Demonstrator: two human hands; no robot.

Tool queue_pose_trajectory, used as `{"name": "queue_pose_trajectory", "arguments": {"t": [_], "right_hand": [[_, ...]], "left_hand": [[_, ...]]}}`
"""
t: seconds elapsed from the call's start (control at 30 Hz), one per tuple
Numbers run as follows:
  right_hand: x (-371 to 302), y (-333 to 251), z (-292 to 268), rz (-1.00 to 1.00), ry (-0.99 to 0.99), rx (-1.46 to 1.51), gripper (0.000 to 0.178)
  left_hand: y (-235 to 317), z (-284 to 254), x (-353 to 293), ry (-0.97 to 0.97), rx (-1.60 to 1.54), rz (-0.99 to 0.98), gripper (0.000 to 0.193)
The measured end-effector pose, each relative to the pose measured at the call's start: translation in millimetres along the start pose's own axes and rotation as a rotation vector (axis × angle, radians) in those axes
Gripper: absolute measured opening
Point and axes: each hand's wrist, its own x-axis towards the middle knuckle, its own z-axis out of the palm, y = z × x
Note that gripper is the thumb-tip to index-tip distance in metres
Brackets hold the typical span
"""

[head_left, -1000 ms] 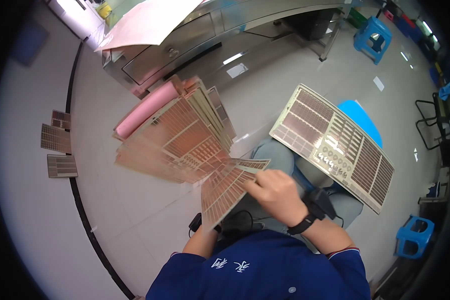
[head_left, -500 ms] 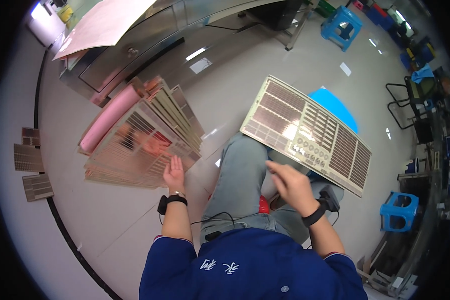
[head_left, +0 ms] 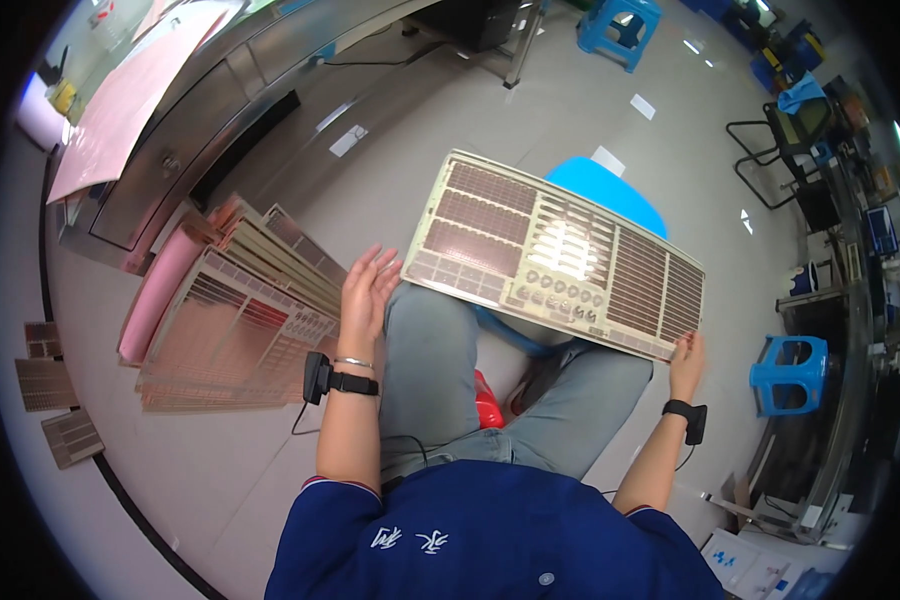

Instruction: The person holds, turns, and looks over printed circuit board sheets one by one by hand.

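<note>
A flat rectangular circuit board panel (head_left: 515, 250) with copper-coloured patterns and a pale border lies over my knees and a blue stool (head_left: 610, 192). My left hand (head_left: 367, 292) is beside the panel's left edge, fingers stretched out; whether they touch the edge is hard to tell. At the near right corner, the fingers of my right hand (head_left: 687, 362) are closed on the panel's rim. To my left, a stack of similar panels (head_left: 240, 345) leans upright on the floor, with a pink roll or padded sheet (head_left: 160, 295) at its left side.
A metal cabinet (head_left: 175, 165) with pink sheets (head_left: 120, 125) on top stands at the far left. Small panels (head_left: 47, 385) lean by the left wall. Blue stools (head_left: 790, 375) (head_left: 620, 30) stand right and far. A black-framed chair (head_left: 800, 140) is at the far right.
My left hand has come away from the leaning stack to the panel's left edge. My right hand has moved from above my lap to the panel's near right corner. The view has shifted.
</note>
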Motion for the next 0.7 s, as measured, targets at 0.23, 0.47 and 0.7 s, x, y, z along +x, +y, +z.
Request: {"name": "queue_pose_trajectory", "arguments": {"t": [0.23,0.47,0.7], "right_hand": [[-25,-17,18,-0.174,0.147,-0.255,0.041],[-23,-25,3,-0.210,0.092,-0.205,0.039],[3,-8,1,-0.154,0.267,0.062,0.039]], "left_hand": [[12,69,11,-0.057,0.638,0.030,0.036],[25,90,-19,-0.136,0.596,0.274,0.038],[28,76,-48,-0.224,0.184,0.166,0.043]]}}
